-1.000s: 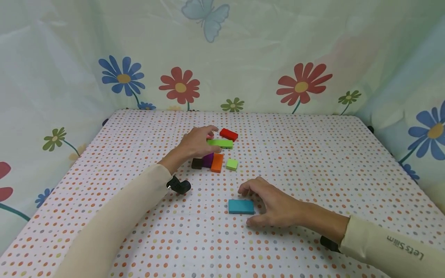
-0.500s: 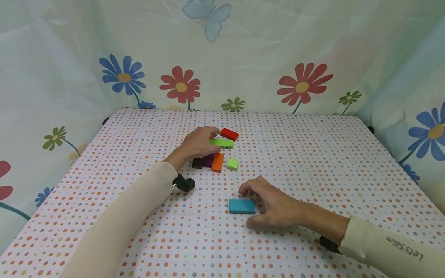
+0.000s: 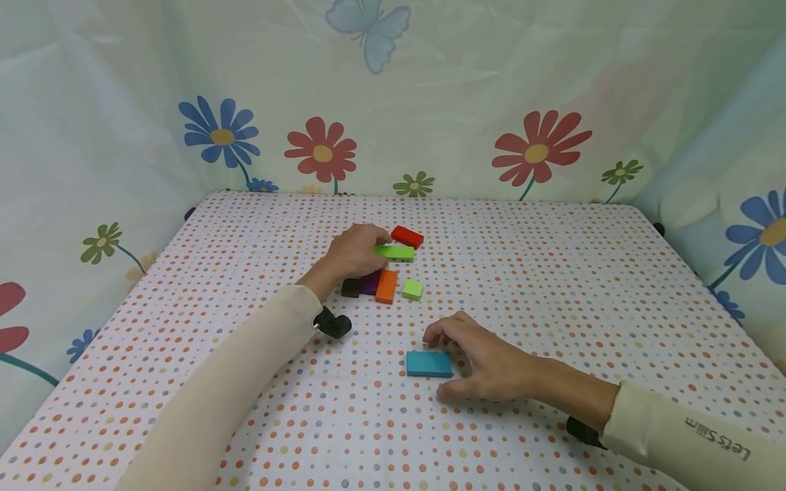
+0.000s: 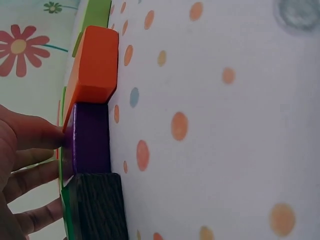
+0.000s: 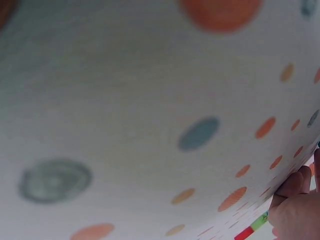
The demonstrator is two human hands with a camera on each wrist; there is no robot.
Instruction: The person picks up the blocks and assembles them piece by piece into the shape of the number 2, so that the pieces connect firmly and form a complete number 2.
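In the head view my left hand (image 3: pixel 358 249) grips the left end of a bright green block (image 3: pixel 399 254), thumb on the near side and fingers on the far side. Its fingertips are partly hidden in the left wrist view. Right below it lie a dark, grained block (image 4: pixel 97 207), a purple block (image 4: pixel 91 137) and an orange block (image 3: pixel 386 287), side by side. Nearer me, my right hand (image 3: pixel 491 361) lies with bent fingers spread around the right end of a teal block (image 3: pixel 428 364). Gaps show between its thumb, index finger and the block.
A red block (image 3: pixel 407 236) lies just beyond the green one. A small light green block (image 3: pixel 413 290) sits right of the orange block. The dotted cloth (image 3: pixel 540 273) covers the table, with a flowered curtain (image 3: pixel 460 88) behind and at the sides.
My left hand has shifted slightly right, and its fingers have drawn in around the green block. A pink patch glimpsed beside them is now hidden. My right hand has stayed put.
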